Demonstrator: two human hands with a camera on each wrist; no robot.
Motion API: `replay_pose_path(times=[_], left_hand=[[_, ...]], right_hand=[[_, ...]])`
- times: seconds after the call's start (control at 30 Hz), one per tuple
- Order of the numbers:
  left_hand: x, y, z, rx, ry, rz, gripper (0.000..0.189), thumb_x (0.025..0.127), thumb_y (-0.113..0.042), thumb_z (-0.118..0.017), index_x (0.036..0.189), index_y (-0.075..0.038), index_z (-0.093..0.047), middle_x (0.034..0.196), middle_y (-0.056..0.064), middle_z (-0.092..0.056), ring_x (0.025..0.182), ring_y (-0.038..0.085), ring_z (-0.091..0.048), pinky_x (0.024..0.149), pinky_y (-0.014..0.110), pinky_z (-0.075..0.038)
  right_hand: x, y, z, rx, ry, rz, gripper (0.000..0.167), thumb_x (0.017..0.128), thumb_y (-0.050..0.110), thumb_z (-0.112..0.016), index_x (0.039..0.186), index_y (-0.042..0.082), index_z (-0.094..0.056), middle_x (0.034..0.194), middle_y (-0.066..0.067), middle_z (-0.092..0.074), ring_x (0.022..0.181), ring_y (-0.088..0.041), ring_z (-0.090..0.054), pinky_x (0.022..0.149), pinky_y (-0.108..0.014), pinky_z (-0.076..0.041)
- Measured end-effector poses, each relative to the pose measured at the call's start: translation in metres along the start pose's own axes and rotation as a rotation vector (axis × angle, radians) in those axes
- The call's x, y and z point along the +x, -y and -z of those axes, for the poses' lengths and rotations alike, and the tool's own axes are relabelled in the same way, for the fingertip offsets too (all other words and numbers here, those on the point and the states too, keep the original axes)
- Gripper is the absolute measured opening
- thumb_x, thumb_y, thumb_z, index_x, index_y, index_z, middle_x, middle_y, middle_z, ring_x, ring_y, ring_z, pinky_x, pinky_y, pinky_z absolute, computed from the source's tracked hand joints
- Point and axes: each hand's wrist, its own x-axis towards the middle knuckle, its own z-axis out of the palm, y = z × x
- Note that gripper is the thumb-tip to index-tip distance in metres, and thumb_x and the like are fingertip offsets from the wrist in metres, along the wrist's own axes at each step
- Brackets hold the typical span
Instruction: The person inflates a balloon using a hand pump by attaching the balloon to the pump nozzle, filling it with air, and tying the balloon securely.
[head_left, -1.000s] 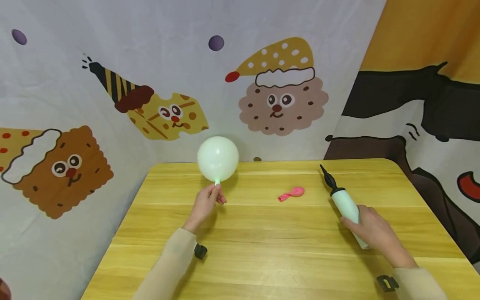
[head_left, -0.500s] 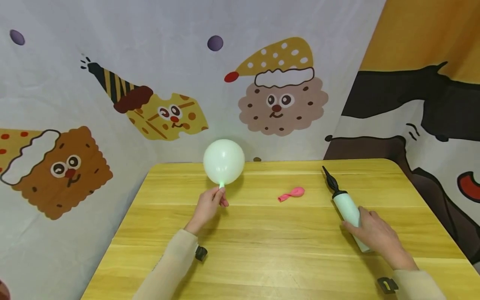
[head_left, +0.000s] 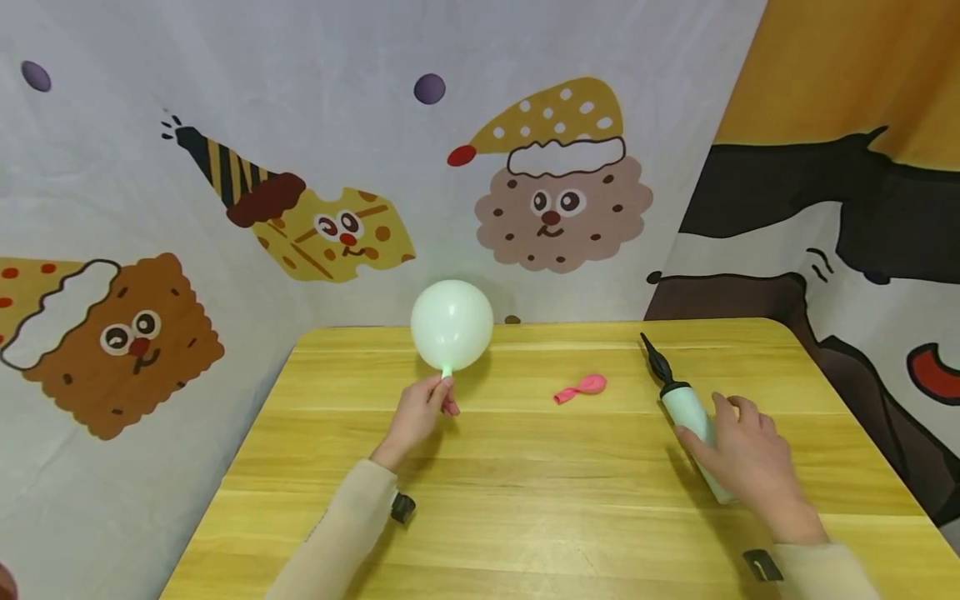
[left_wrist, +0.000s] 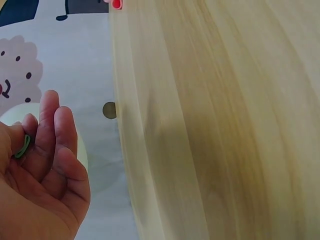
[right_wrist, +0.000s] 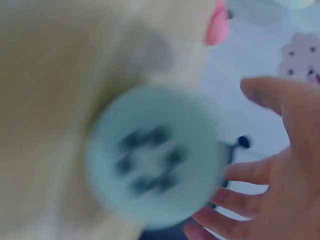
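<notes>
Pinching the green balloon (head_left: 452, 323) by its neck, the left hand (head_left: 415, 415) holds it upright near the far table (head_left: 525, 508) edge. The right hand (head_left: 753, 458), fingers spread, is at the pump (head_left: 686, 408); contact unconfirmed. Between both hands lies the pink balloon (head_left: 592, 384).

The person's left hand (head_left: 420, 411) pinches with thumb against forefinger, its other fingers slightly bent beside them; the left forearm (head_left: 337, 525) slants back behind it. Well to its right, the right hand (head_left: 750, 458) is loosely spread, thumb apart from fingers, the right forearm (head_left: 825, 571) behind it
</notes>
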Motion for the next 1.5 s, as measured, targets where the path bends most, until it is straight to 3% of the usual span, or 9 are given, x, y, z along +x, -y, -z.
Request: replay_pose_path(times=[0.1,0.2,0.37,0.5,0.63,0.9,1.17,1.27,1.5], left_hand=[[0.0,-0.001,-0.002,0.03,0.007,-0.002,0.032,0.111,-0.016,-0.05,0.084,-0.004,-0.061,0.075,0.004,-0.068,0.069,0.017,-0.068,0.075,0.053,-0.06],[0.001,-0.004,-0.006,0.058,0.026,-0.008,0.032,0.111,-0.017,-0.051,0.086,-0.001,-0.063,0.074,0.003,-0.068,0.069,0.016,-0.067,0.075,0.051,-0.06],[0.0,-0.012,-0.017,0.091,0.079,-0.025,0.031,0.111,-0.015,-0.051,0.088,0.002,-0.064,0.075,0.003,-0.068,0.07,0.017,-0.067,0.073,0.048,-0.061],[-0.001,-0.019,-0.028,0.139,0.13,-0.07,0.029,0.11,-0.012,-0.051,0.086,-0.002,-0.064,0.074,0.003,-0.068,0.07,0.017,-0.067,0.071,0.042,-0.061],[-0.004,-0.026,-0.039,0.221,0.173,-0.114,0.03,0.111,-0.016,-0.051,0.085,-0.007,-0.063,0.073,-0.002,-0.067,0.07,0.013,-0.065,0.067,0.029,-0.058],[-0.006,-0.031,-0.056,0.368,0.214,-0.182,0.029,0.111,-0.021,-0.052,0.086,-0.01,-0.063,0.073,0.0,-0.069,0.063,0.008,-0.058,0.062,0.026,-0.049],[-0.007,-0.039,-0.065,0.428,0.255,-0.233,0.03,0.111,-0.026,-0.052,0.092,-0.008,-0.067,0.071,-0.003,-0.069,0.058,0.004,-0.052,0.056,0.024,-0.045],[-0.008,-0.041,-0.066,0.452,0.261,-0.248,0.03,0.111,-0.026,-0.051,0.093,-0.01,-0.068,0.071,-0.005,-0.069,0.061,0.003,-0.054,0.061,0.025,-0.048],[-0.011,-0.043,-0.068,0.46,0.254,-0.273,0.021,0.109,-0.019,-0.054,0.097,-0.014,-0.071,0.069,-0.008,-0.066,0.061,0.001,-0.056,0.066,0.024,-0.052]], right_hand=[[0.0,0.027,0.002,0.056,-0.205,0.105,0.065,0.099,0.038,-0.07,0.136,-0.013,-0.053,0.13,-0.04,-0.051,0.111,-0.063,-0.051,0.077,-0.073,-0.045],[0.0,0.057,0.003,0.19,-0.241,0.189,0.047,0.103,0.029,-0.064,0.132,-0.008,-0.061,0.128,-0.033,-0.06,0.113,-0.054,-0.057,0.083,-0.068,-0.049],[0.003,0.1,-0.007,0.477,-0.035,0.167,0.043,0.112,0.032,-0.046,0.132,-0.001,-0.065,0.127,-0.019,-0.069,0.117,-0.04,-0.065,0.093,-0.059,-0.053],[0.013,0.127,-0.022,0.719,0.145,0.146,0.046,0.114,0.033,-0.043,0.132,-0.002,-0.066,0.128,-0.017,-0.07,0.121,-0.036,-0.065,0.101,-0.055,-0.051],[0.022,0.147,-0.035,0.89,0.287,0.118,0.05,0.113,0.035,-0.043,0.135,-0.006,-0.062,0.135,-0.02,-0.065,0.129,-0.037,-0.06,0.107,-0.056,-0.046],[0.035,0.169,-0.06,1.033,0.387,0.036,0.051,0.113,0.033,-0.043,0.134,-0.01,-0.061,0.138,-0.024,-0.062,0.132,-0.04,-0.057,0.109,-0.058,-0.044],[0.041,0.183,-0.072,1.111,0.427,-0.022,0.053,0.11,0.04,-0.048,0.132,-0.006,-0.065,0.133,-0.022,-0.066,0.131,-0.037,-0.059,0.109,-0.056,-0.045],[0.043,0.185,-0.075,1.139,0.454,-0.012,0.053,0.109,0.04,-0.049,0.128,-0.007,-0.066,0.131,-0.021,-0.068,0.129,-0.035,-0.061,0.109,-0.056,-0.045],[0.047,0.188,-0.081,1.183,0.501,0.01,0.047,0.108,0.033,-0.051,0.117,-0.009,-0.069,0.108,-0.014,-0.076,0.105,-0.02,-0.07,0.105,-0.052,-0.049]])
